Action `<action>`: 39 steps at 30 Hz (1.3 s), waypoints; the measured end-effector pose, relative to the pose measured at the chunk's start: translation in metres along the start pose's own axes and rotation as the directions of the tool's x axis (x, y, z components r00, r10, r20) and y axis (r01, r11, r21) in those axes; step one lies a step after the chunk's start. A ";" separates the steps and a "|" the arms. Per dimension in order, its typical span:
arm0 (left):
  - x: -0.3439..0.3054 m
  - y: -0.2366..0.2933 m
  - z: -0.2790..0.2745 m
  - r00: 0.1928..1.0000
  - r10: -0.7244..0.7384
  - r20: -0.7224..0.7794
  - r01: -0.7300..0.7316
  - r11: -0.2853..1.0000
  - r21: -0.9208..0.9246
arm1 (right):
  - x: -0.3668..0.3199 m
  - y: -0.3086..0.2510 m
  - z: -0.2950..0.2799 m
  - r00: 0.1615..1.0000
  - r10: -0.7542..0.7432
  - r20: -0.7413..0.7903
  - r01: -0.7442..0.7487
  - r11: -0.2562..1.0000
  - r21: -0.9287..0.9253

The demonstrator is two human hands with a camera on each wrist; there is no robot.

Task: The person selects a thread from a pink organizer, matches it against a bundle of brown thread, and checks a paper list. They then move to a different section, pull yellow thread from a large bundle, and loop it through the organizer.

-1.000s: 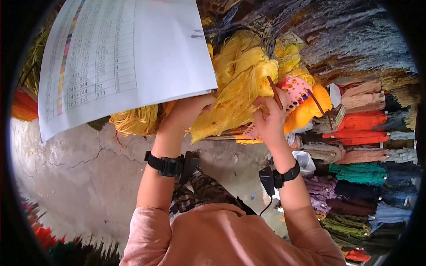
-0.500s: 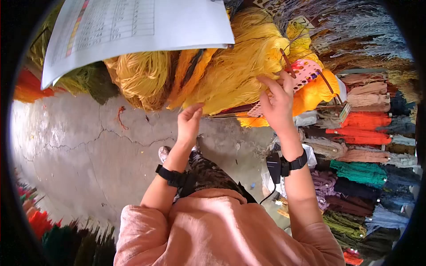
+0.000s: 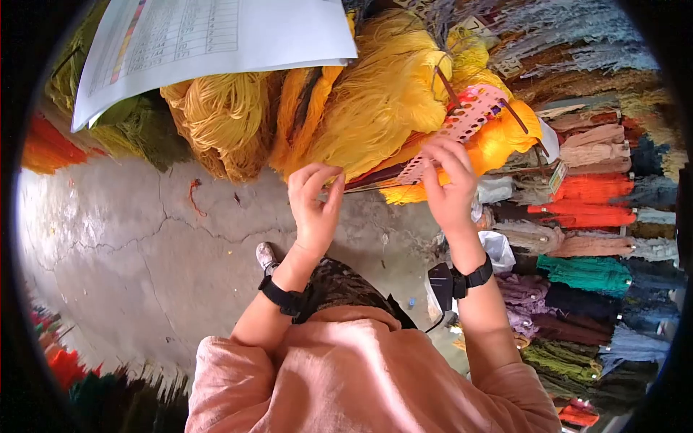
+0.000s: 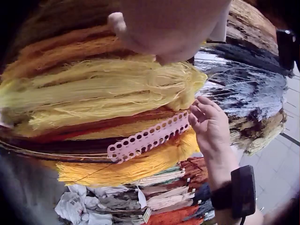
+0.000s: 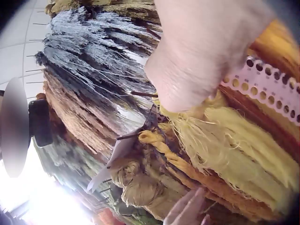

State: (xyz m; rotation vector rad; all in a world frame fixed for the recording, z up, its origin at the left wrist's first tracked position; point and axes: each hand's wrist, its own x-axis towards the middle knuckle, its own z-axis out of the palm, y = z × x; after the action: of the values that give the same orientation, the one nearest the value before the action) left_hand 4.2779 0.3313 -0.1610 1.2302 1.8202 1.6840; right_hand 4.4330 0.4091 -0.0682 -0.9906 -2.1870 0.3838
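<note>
My left hand (image 3: 315,208) is at the lower ends of a pale yellow yarn skein (image 3: 382,94), its fingers bent and its thumb apart from them. Over a pink strip with rows of round holes (image 3: 473,115) is my right hand (image 3: 452,186), fingers loosely bent and thumb spread away. In the left wrist view the right hand's fingertips (image 4: 199,107) overlap the strip's far end. The strip lies between the pale skein and a bright orange-yellow skein (image 3: 505,142). Brown rods (image 3: 518,119) stick out by these skeins.
A printed sheet with a number table (image 3: 216,36) covers the upper left. Golden yarn (image 3: 220,119) and orange yarn (image 3: 294,108) hang under it. Folded coloured skeins (image 3: 585,278) line the right side. Below is a cracked concrete floor (image 3: 108,216).
My left hand has come out from beneath the sheet down to the pale skein's ends. My right hand has left the rod and lowered along the pink strip. The sheet sits higher in view.
</note>
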 end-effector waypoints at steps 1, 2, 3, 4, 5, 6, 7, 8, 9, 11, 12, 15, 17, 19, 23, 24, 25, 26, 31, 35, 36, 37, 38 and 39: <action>0.003 0.009 0.001 0.993 -0.083 0.084 0.096 0.982 -0.160 | -0.001 -0.007 0.000 0.996 0.086 0.008 -0.086 0.996 0.033; 0.004 0.015 0.004 0.972 -0.151 0.179 0.201 0.930 -0.306 | -0.003 -0.009 0.001 0.997 0.080 0.013 -0.080 0.996 0.023; 0.008 0.015 0.010 0.973 -0.101 0.209 0.164 0.937 -0.309 | -0.005 -0.008 0.002 0.997 0.074 0.018 -0.074 0.997 0.014; 0.015 0.017 0.017 0.993 -0.018 0.119 0.045 0.972 -0.229 | -0.007 -0.005 0.003 0.998 0.066 0.022 -0.066 0.998 0.006; 0.023 0.019 0.025 0.996 0.076 0.037 -0.070 0.988 -0.137 | -0.010 -0.001 0.006 0.999 0.038 0.007 -0.038 0.999 0.019; 0.030 0.022 0.033 0.984 0.176 -0.037 -0.178 0.983 -0.036 | -0.012 0.000 0.007 0.998 0.059 0.020 -0.060 0.997 0.040; 0.036 0.026 0.038 0.984 0.177 -0.027 -0.178 0.984 -0.012 | -0.015 0.000 0.007 0.996 0.081 0.033 -0.083 0.995 0.060; 0.042 0.025 0.044 0.981 0.193 -0.016 -0.193 0.981 -0.003 | -0.019 -0.001 0.007 0.993 0.104 0.049 -0.108 0.991 0.081; 0.047 0.021 0.051 0.978 0.209 -0.007 -0.209 0.978 0.008 | -0.021 -0.003 0.008 0.985 0.152 0.080 -0.162 0.978 0.132; 0.053 0.018 0.054 0.986 0.161 0.051 -0.157 0.985 -0.066 | -0.025 0.001 0.006 0.993 0.075 0.087 -0.082 0.994 0.077; 0.056 0.014 0.051 0.989 0.098 0.107 -0.082 0.986 -0.145 | -0.026 0.002 0.005 0.995 0.038 0.090 -0.043 0.998 0.051; 0.060 0.001 0.034 0.950 -0.181 0.256 0.290 0.819 -0.495 | -0.034 0.010 0.000 0.980 0.165 0.114 -0.180 0.974 0.138; 0.063 0.003 0.014 0.874 -0.340 0.346 0.482 0.686 -0.545 | -0.044 0.018 0.004 0.955 0.271 0.120 -0.292 0.929 0.227; 0.068 0.005 0.000 0.908 -0.256 0.332 0.406 0.737 -0.541 | -0.047 0.028 0.011 0.929 0.354 0.105 -0.369 0.876 0.312; 0.063 0.002 -0.012 0.925 -0.361 0.114 0.371 0.801 -0.471 | -0.033 0.030 0.027 0.949 0.311 -0.060 -0.279 0.912 0.302; 0.058 0.007 -0.013 0.936 -0.328 0.126 0.349 0.821 -0.453 | -0.029 0.037 0.035 0.955 0.284 -0.083 -0.252 0.928 0.273; 0.051 0.016 -0.013 0.945 -0.294 0.140 0.326 0.840 -0.434 | -0.026 0.042 0.045 0.960 0.258 -0.106 -0.227 0.943 0.243; 0.047 0.023 -0.015 0.953 -0.260 0.153 0.301 0.858 -0.415 | -0.021 0.043 0.056 0.958 0.268 -0.104 -0.226 0.927 0.300; 0.028 0.074 -0.019 0.911 0.389 0.140 -0.411 0.822 0.394 | -0.028 0.018 0.079 0.942 0.317 -0.112 -0.202 0.801 0.564; 0.039 0.109 -0.007 0.625 0.546 0.558 -0.737 0.648 0.192 | -0.029 -0.003 0.084 0.951 0.243 -0.190 -0.064 0.759 0.648; 0.048 0.109 0.000 0.501 0.547 0.671 -0.749 0.663 0.018 | -0.026 -0.005 0.085 0.943 0.202 -0.264 0.009 0.779 0.627; 0.055 0.106 0.011 0.395 0.475 0.787 -0.720 0.692 -0.056 | -0.023 -0.005 0.086 0.930 0.158 -0.333 0.079 0.797 0.599; 0.063 0.101 0.020 0.402 0.456 0.794 -0.774 0.632 0.029 | -0.022 -0.004 0.087 0.911 0.110 -0.398 0.148 0.813 0.563; 0.071 0.095 0.029 0.410 0.440 0.799 -0.820 0.562 0.111 | -0.025 -0.001 0.089 0.958 0.124 -0.259 0.049 0.819 0.572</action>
State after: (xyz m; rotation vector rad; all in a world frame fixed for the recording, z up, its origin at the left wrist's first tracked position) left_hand 4.2939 0.3955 -0.0584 2.6725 1.3054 0.6849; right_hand 4.3819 0.3908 -0.1428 -0.6927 -1.6335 0.8122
